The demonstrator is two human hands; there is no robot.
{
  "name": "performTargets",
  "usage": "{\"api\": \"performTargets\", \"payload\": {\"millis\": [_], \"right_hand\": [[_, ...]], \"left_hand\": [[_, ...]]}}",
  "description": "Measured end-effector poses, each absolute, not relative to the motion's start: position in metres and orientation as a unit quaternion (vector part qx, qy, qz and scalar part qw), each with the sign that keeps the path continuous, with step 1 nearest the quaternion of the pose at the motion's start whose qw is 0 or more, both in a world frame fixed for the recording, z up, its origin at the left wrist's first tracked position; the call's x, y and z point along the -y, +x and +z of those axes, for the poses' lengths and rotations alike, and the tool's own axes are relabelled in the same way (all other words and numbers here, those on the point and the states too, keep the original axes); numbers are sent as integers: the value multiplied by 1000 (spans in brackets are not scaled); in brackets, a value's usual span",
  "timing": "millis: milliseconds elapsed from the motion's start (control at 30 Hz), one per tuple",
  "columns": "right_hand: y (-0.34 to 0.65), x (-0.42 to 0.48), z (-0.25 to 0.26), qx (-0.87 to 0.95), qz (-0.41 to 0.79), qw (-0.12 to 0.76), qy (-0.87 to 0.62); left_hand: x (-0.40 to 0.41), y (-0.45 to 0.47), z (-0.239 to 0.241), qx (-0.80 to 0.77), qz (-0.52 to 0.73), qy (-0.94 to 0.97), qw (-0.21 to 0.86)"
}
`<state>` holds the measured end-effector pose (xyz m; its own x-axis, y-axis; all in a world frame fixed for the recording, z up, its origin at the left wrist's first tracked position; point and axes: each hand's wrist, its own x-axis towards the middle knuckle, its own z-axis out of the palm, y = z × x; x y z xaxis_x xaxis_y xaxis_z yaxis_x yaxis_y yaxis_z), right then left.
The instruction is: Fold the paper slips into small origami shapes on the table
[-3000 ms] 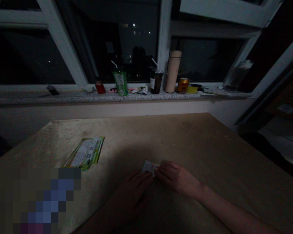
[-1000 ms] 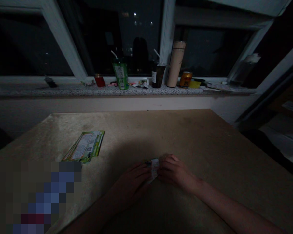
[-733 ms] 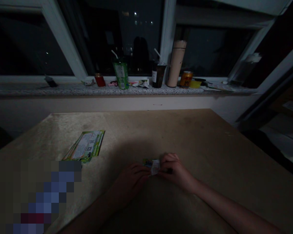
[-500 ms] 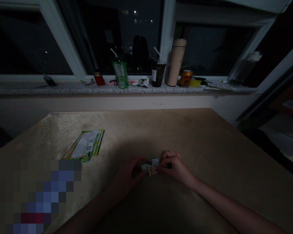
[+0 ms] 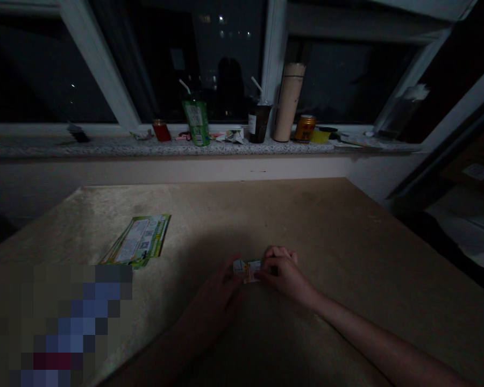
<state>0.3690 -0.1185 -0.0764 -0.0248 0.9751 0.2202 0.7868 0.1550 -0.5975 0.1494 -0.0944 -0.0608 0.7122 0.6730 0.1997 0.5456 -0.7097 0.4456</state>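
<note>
A small folded piece of printed paper, white with orange and green patches, is held between my two hands just above or on the table. My left hand pinches its left side between thumb and fingers. On the other side, my right hand grips the right end with thumb and forefinger, the other fingers curled in. Dim light hides the exact folds. To the left lies a fanned stack of green-edged printed leaflets.
The brown table reaches to a wall under a granite sill. Along the sill stand a green cup, a dark cup, a tall pinkish flask, a gold can and a red jar. Pixelation covers the lower left.
The paper, folded up at an angle before, now looks flatter and more level. My left hand's fingers have closed in over its left side. My right hand has barely moved.
</note>
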Motion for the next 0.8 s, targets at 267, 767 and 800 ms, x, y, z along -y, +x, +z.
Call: {"api": "performTargets", "payload": {"millis": [267, 767, 800], "right_hand": [[368, 117, -76, 702, 164, 294, -628], [399, 125, -57, 845, 203, 246, -429], [399, 125, -57, 852, 187, 243, -425]], "left_hand": [[115, 148, -57, -286, 78, 950, 94], [108, 148, -58, -251, 57, 960, 109], [108, 148, -58, -250, 56, 960, 110]]}}
